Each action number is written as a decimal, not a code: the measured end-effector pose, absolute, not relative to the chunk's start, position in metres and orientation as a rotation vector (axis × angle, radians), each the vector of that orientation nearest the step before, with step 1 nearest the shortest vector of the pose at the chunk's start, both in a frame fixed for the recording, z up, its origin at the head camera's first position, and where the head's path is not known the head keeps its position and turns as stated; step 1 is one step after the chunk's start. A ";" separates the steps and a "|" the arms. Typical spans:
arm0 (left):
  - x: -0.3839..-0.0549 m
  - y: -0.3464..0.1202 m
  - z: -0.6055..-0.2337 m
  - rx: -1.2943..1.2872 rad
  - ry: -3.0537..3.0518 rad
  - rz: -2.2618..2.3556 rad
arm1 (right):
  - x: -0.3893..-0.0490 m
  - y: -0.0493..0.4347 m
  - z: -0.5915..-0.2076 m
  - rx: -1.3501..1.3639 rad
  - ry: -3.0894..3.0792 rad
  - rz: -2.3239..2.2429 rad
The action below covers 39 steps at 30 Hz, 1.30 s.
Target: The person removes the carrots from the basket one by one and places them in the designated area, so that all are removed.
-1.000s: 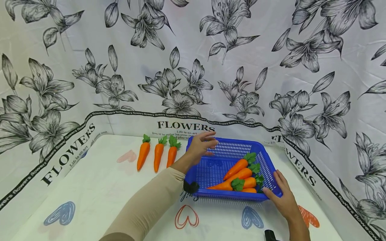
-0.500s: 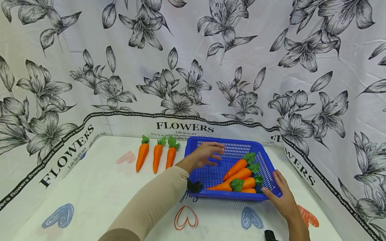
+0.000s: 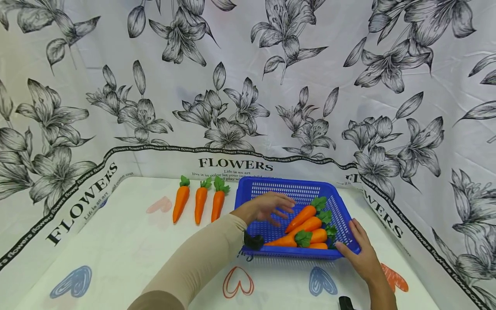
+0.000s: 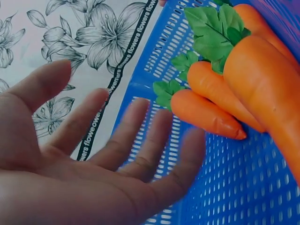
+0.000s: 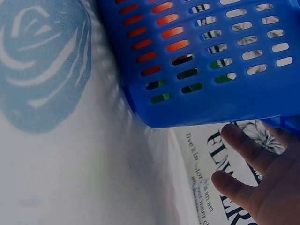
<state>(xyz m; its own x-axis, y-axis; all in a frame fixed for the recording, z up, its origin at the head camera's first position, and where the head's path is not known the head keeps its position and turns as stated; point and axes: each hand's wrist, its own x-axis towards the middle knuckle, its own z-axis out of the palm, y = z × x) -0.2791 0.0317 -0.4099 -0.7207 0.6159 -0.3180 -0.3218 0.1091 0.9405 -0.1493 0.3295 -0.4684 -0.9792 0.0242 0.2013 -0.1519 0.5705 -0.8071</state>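
Observation:
My left hand (image 3: 271, 206) hovers over the left part of the blue plastic basket (image 3: 242, 193), fingers spread and holding nothing. Several orange carrots (image 3: 304, 217) with green leaf tops lie in the basket's right half, just beyond those fingertips. The left wrist view shows the palm and loosely bent fingers apart from a nearby carrot (image 4: 206, 115). At the basket's front right corner, my right hand (image 3: 364, 254) rests with its thumb at the near rim and its fingers along the right side. Seen from the right wrist, the visible fingers (image 5: 246, 150) are fairly straight.
Three more carrots (image 3: 181, 204) lie side by side on the white table cover (image 3: 128, 245), left of the basket. A white flower-printed curtain (image 3: 232, 107) rises behind. Black devices (image 3: 253, 241) sit at the wrists.
My left hand has moved right and lower over the basket, from its left rim toward the carrots inside. The right hand stays at the corner, and the carrots have not shifted.

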 end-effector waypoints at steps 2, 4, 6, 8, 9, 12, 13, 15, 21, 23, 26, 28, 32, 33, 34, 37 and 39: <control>-0.278 0.032 -0.412 0.323 1.726 1.630 | -0.149 0.329 -0.468 0.103 -2.615 1.367; -0.276 0.033 -0.413 0.352 1.763 1.561 | -0.149 0.328 -0.468 0.103 -2.615 1.364; -0.275 0.033 -0.414 0.375 1.799 1.498 | -0.149 0.328 -0.468 0.106 -2.611 1.361; -0.273 0.033 -0.415 0.397 1.847 1.433 | -0.148 0.328 -0.468 0.114 -2.605 1.363; -0.272 0.033 -0.416 0.399 1.870 1.406 | -0.148 0.328 -0.468 0.117 -2.601 1.364; -0.271 0.033 -0.419 0.406 1.923 1.338 | -0.149 0.329 -0.467 0.127 -2.589 1.373; -0.271 0.034 -0.421 0.405 1.930 1.319 | -0.149 0.329 -0.467 0.128 -2.588 1.376; -0.272 0.034 -0.424 0.416 1.943 1.280 | -0.149 0.329 -0.468 0.129 -2.588 1.380; -0.271 0.035 -0.429 0.493 1.936 1.124 | -0.149 0.330 -0.468 0.124 -2.594 1.382; -0.269 0.035 -0.428 0.514 1.927 1.078 | -0.149 0.329 -0.468 0.119 -2.601 1.373; -0.267 0.035 -0.428 0.541 1.928 1.013 | -0.149 0.329 -0.468 0.116 -2.607 1.361; -0.266 0.036 -0.428 0.551 1.936 0.978 | -0.148 0.329 -0.468 0.115 -2.608 1.356; -0.264 0.036 -0.429 0.542 1.953 0.905 | -0.149 0.329 -0.469 0.113 -2.614 1.349; -0.264 0.036 -0.429 0.532 1.951 0.896 | -0.149 0.330 -0.469 0.113 -2.617 1.346; -0.264 0.036 -0.429 0.523 1.947 0.891 | -0.149 0.330 -0.469 0.113 -2.618 1.347; -0.262 0.036 -0.428 0.531 1.947 0.873 | -0.149 0.330 -0.469 0.112 -2.622 1.342; -0.262 0.035 -0.429 0.547 1.960 0.851 | -0.149 0.330 -0.470 0.106 -2.630 1.341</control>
<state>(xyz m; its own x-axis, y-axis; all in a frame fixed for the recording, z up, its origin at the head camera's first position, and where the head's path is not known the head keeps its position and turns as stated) -0.2618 0.0350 -0.4288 -0.4955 0.6617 -0.5628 0.0407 0.6649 0.7459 -0.1488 0.3298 -0.4697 -0.9798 0.0214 0.1987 -0.1483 0.5890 -0.7944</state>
